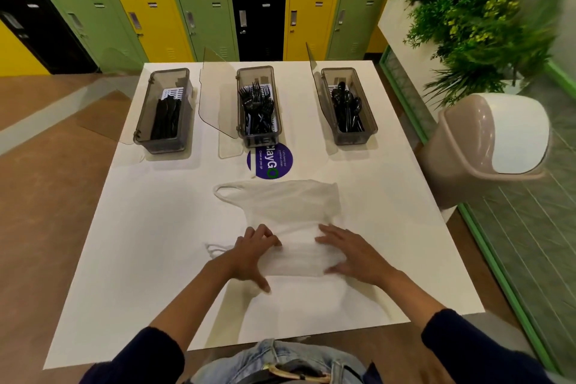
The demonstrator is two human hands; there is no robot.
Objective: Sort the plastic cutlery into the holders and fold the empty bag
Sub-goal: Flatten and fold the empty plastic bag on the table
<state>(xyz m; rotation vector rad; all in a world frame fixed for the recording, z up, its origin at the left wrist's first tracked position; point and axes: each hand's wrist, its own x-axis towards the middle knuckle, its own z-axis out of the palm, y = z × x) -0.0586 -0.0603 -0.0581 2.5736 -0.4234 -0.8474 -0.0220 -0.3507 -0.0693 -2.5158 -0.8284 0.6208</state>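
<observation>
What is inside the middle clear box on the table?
The middle holder holds a pile of black plastic forks on a white slotted insert. The forks cover most of that insert, so nothing beneath them shows.

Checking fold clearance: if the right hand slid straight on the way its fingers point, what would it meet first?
The right hand, flat on the white bag, points away and slightly left. It would cross more bag, then the purple sticker; the first solid thing is probably the fork holder.

I see a thin, crinkled, translucent white plastic bag (280,206) on a smooth matt white counter (149,259). The middle holder (260,142) is smoky see-through plastic, its forks (257,109) glossy black plastic.
</observation>
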